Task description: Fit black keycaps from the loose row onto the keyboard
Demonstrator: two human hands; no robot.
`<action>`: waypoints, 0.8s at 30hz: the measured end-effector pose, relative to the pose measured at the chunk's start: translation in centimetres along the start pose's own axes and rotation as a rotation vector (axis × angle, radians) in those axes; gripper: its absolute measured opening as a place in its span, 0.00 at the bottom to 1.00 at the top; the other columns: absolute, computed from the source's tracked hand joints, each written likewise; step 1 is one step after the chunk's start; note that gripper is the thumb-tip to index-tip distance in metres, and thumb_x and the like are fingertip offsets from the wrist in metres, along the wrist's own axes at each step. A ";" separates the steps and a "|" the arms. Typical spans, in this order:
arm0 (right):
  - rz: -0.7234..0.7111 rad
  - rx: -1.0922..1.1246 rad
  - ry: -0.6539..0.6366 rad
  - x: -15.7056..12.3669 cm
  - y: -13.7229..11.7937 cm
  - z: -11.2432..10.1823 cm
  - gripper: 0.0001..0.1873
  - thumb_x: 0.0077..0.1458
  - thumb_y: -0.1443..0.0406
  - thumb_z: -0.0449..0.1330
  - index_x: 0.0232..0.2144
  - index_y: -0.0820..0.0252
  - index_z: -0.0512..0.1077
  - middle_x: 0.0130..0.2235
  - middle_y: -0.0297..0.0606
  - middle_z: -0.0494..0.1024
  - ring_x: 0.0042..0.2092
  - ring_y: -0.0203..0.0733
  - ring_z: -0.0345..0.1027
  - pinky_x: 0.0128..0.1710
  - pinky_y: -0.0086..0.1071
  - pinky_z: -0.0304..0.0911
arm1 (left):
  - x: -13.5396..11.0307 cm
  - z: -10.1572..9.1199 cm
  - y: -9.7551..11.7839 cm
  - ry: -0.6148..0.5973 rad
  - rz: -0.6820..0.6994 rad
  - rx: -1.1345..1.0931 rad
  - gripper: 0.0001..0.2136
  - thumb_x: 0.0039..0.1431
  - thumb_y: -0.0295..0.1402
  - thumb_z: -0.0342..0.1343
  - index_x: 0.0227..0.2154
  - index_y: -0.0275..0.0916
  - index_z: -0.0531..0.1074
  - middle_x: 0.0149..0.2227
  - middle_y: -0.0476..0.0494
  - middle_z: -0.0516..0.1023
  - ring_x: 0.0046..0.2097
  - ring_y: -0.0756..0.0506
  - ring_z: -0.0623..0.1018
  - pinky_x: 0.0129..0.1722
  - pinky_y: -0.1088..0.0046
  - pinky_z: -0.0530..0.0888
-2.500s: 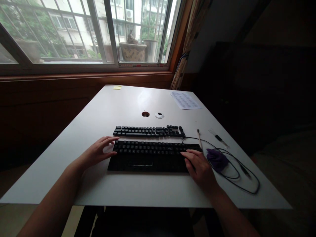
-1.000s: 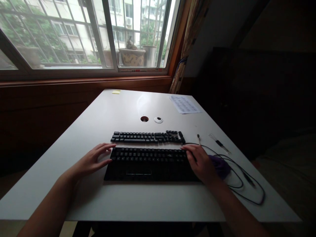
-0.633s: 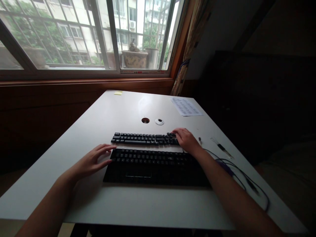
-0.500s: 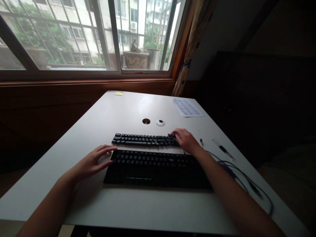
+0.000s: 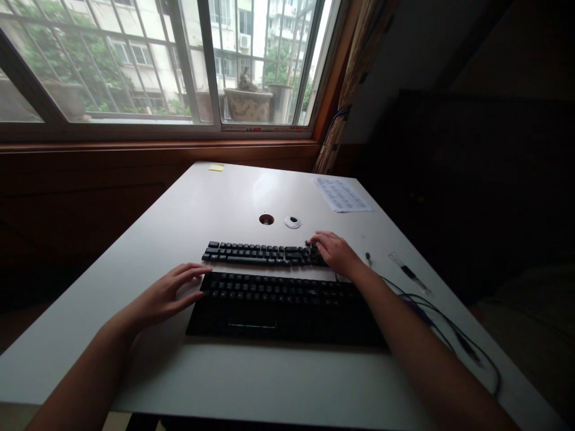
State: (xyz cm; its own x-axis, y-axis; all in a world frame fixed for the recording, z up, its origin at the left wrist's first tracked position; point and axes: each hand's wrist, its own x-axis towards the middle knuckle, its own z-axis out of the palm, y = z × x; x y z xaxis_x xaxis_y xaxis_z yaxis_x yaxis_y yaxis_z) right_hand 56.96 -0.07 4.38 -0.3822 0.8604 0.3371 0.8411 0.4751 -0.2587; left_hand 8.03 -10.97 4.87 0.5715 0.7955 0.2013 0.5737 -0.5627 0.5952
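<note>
A black keyboard [image 5: 278,299] lies near the front edge of the white table [image 5: 233,191]. Just behind it sits a narrower strip of black keys [image 5: 256,253], set in rows. My left hand [image 5: 173,293] is open, fingers spread, touching the near keyboard's left end. My right hand [image 5: 335,251] reaches over that keyboard and rests on the right end of the far strip of keys. Its fingers are lightly bent with the tips on the keys, and I see nothing in them.
A dark cable [image 5: 449,326] loops at the right of the keyboard, partly under my right forearm. A small tool [image 5: 408,272] and a thin stick [image 5: 368,257] lie nearby. Farther back are a cable hole [image 5: 266,219], its white cap [image 5: 292,222], a printed sheet [image 5: 342,194] and a yellow note [image 5: 216,167].
My right hand left the near keyboard's right end and moved forward onto the right end of the far strip of keys. My left hand stayed put.
</note>
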 end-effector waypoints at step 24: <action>0.006 -0.047 -0.259 6.1 1.2 0.7 0.06 0.54 0.67 0.68 0.34 0.50 0.83 0.39 0.36 0.84 0.46 0.48 0.74 0.48 0.37 0.69 | 0.0 -0.1 0.1 -0.003 -0.011 -0.019 0.20 0.71 0.39 0.55 0.64 0.50 0.67 0.62 0.39 0.71 0.60 0.39 0.75 0.58 0.59 0.78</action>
State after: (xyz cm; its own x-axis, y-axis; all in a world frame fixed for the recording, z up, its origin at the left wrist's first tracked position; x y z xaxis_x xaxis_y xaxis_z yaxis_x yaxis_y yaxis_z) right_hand 55.35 5.91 5.47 -0.4576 0.8844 0.0917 0.8581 0.4662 -0.2151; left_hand 8.07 -10.98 5.00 0.5670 0.8010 0.1922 0.5686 -0.5494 0.6123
